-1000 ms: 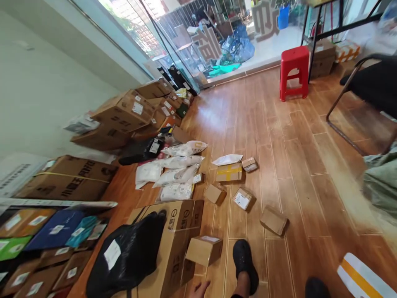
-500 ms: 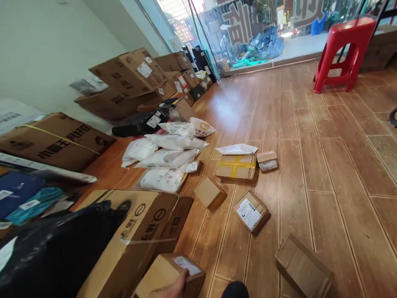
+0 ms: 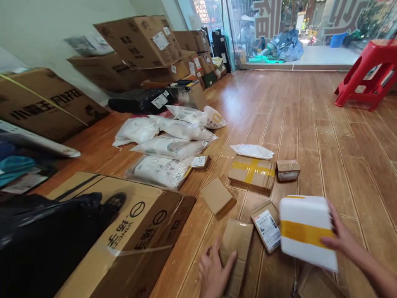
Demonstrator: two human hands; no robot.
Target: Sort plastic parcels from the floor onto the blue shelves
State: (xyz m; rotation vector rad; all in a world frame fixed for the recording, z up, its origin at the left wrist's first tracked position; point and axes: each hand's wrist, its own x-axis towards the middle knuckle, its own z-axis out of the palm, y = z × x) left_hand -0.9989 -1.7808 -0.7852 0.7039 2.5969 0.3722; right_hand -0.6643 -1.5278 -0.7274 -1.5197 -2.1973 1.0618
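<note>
My left hand (image 3: 215,267) is closed on a long brown cardboard box (image 3: 238,244), its thumb over the top and its fingers along the left side. My right hand (image 3: 343,234) grips a white box (image 3: 305,209) with a broad yellow tape band, slightly tilted above the floor. Beside and partly behind that white box lies a small carton (image 3: 265,225) with a white label. A plain square carton (image 3: 217,194) rests just beyond my left hand. At the bottom edge, another brown box (image 3: 322,285) shows below the white one, partly cut off.
A large printed carton (image 3: 130,223) stands at left with a black bag (image 3: 52,240) on it. White parcel bags (image 3: 182,145), a yellow-taped box (image 3: 252,171) and a small box (image 3: 288,170) lie ahead. A red stool (image 3: 369,74) stands at right; cartons (image 3: 139,41) line the wall.
The hand holding a labelled box at the bottom edge is gone from there. My left hand is now on a long box, and my right hand has entered with the white box. The view has turned left.
</note>
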